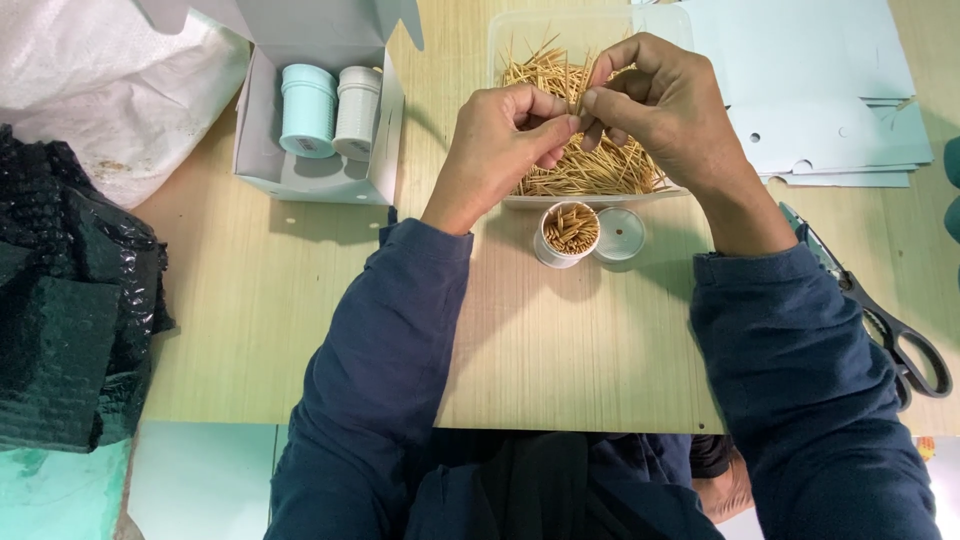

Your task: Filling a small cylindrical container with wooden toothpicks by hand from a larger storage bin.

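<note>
Pale wood-grain tabletop point(560, 350), seen from above, dark blue sleeves point(380, 340) coming in from the near edge. Both hands raised over a clear plastic tray point(510, 40) heaped with loose wooden toothpicks point(600, 170). Left hand point(495, 140) and right hand point(665, 105) meet fingertip to fingertip above the heap; thumbs and forefingers of each pinched shut on a small bundle of toothpicks point(583, 85) held between them, other fingers curled in. Bundle stands roughly upright, tips poking up past the fingers

Just in front of the tray, touching its near wall: a small white round canister point(568, 235), open, packed with toothpicks standing on end. Its round lid point(620, 235) lies flat right beside it, to the right

Far left of the tray: an open white cardboard box point(310, 180), flaps up, with two closed canisters inside, one pale blue point(307, 110), one white point(356, 110), side by side

Far right: stack of flat white box blanks point(820, 100). Scissors point(880, 320) with dark handles lie near the right sleeve, at the table's right edge

Left edge: white plastic sheeting point(100, 80), and black bubble-wrap bag point(70, 320) below it, overhanging the table
</note>
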